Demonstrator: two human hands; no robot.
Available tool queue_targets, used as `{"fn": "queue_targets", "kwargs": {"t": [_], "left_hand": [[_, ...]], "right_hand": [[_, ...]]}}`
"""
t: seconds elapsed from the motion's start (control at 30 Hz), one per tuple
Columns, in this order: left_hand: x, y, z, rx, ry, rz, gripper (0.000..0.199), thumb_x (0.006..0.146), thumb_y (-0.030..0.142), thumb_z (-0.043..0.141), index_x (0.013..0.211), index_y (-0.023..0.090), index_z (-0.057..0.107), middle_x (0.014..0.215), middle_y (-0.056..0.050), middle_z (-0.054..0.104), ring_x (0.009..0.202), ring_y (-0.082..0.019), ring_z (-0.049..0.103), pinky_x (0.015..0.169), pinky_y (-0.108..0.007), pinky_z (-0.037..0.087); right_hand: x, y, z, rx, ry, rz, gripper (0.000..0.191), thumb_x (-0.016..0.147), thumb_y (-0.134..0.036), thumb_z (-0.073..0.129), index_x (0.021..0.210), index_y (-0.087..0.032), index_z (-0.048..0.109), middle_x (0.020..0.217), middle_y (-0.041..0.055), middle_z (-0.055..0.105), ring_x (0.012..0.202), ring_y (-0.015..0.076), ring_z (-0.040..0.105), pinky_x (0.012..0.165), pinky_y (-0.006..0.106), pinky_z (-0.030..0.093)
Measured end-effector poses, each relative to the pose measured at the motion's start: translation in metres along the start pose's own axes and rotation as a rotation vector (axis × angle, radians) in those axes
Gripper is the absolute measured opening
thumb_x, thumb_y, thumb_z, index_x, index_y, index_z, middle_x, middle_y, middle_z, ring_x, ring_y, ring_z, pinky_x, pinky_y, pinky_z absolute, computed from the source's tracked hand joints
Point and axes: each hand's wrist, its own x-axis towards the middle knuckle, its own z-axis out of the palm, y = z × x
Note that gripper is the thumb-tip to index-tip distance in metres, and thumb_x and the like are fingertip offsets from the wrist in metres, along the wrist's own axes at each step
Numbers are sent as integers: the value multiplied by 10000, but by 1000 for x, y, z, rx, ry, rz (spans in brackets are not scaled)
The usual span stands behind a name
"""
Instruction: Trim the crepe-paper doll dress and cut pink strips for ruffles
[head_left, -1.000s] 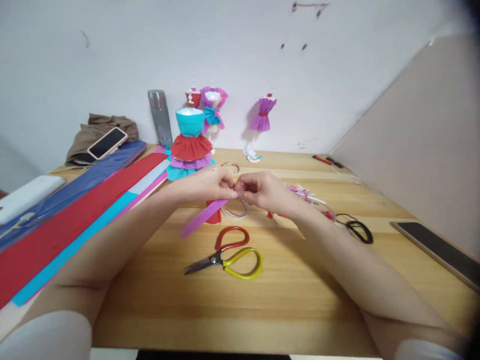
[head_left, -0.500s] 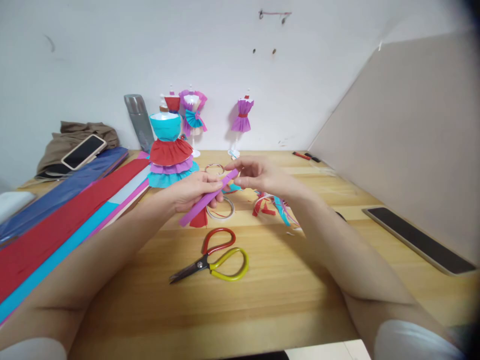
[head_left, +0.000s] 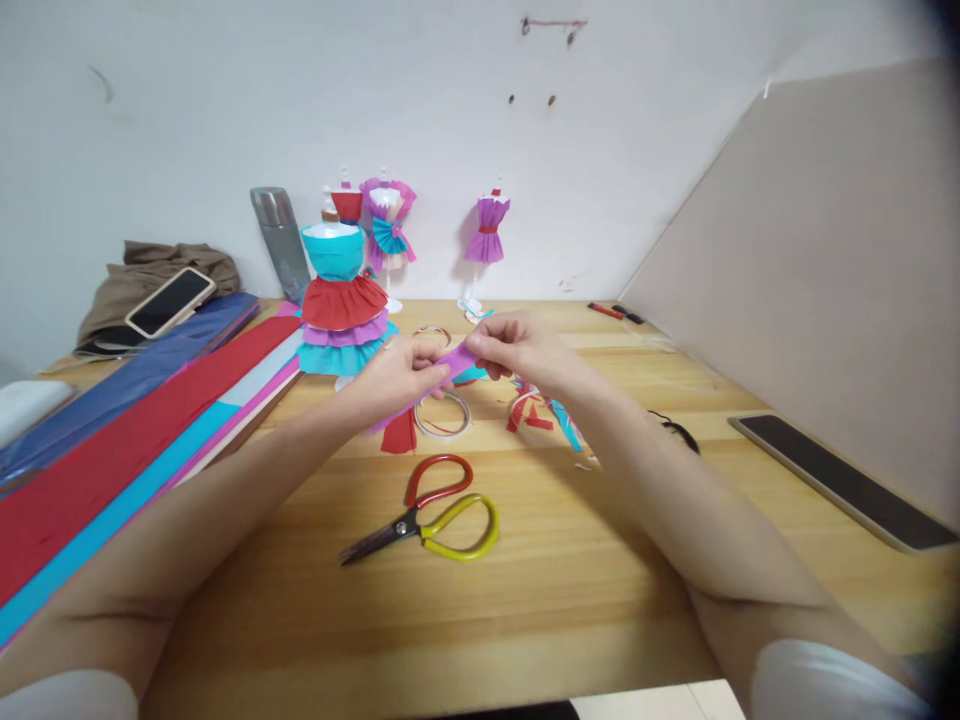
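A narrow purple crepe paper strip [head_left: 456, 362] is stretched between my two hands above the table. My left hand [head_left: 409, 375] pinches it near the middle, its lower end partly hidden behind the fingers. My right hand [head_left: 517, 348] grips its upper right end between thumb and fingers. Below them lie scissors [head_left: 420, 515] with one red and one yellow handle, blades pointing left. A tape roll [head_left: 442, 415] and a red paper piece [head_left: 399, 432] rest just under my left hand. Behind that hand stands a small mannequin [head_left: 341, 290] in a blue, red and purple ruffled paper dress.
Long paper sheets [head_left: 150, 440] cover the left side, beside a phone [head_left: 171, 302] on brown cloth and a grey flask [head_left: 279, 240]. Paper scraps [head_left: 529, 410] lie beyond my right wrist. More dressed mannequins [head_left: 487, 230] stand along the wall. A dark flat tablet-like object [head_left: 840, 482] lies right.
My right hand has closed on the strip's upper end, where its fingers were apart before. The strip has turned flatter and its lower end shows less.
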Motion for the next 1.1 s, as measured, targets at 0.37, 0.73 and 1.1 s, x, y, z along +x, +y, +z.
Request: {"fn": "queue_targets", "kwargs": {"t": [0.37, 0.73, 1.1], "left_hand": [[-2, 5, 1, -221, -57, -205, 101, 911, 154, 626, 868, 112, 708, 673, -37, 737, 559, -131, 689, 557, -210, 549], [1, 8, -11, -347, 84, -196, 152, 948, 122, 602, 855, 102, 721, 656, -39, 735, 547, -127, 690, 590, -224, 564], [-3, 13, -17, -424, 24, -163, 144, 946, 142, 614, 867, 83, 718, 706, -72, 755, 574, -138, 708, 626, -249, 585]], "right_hand": [[1, -2, 7, 57, -25, 39, 236, 855, -344, 662, 659, -222, 613, 558, -18, 547, 498, 114, 482, 525, 283, 364], [-15, -6, 8, -346, -550, -133, 132, 853, -217, 673, 722, -208, 655, 638, -31, 613, 573, 119, 532, 550, 258, 395], [-27, -22, 33, -736, -304, -110, 243, 886, -210, 633, 647, -191, 590, 598, 1, 574, 535, 116, 441, 545, 300, 270]]}}
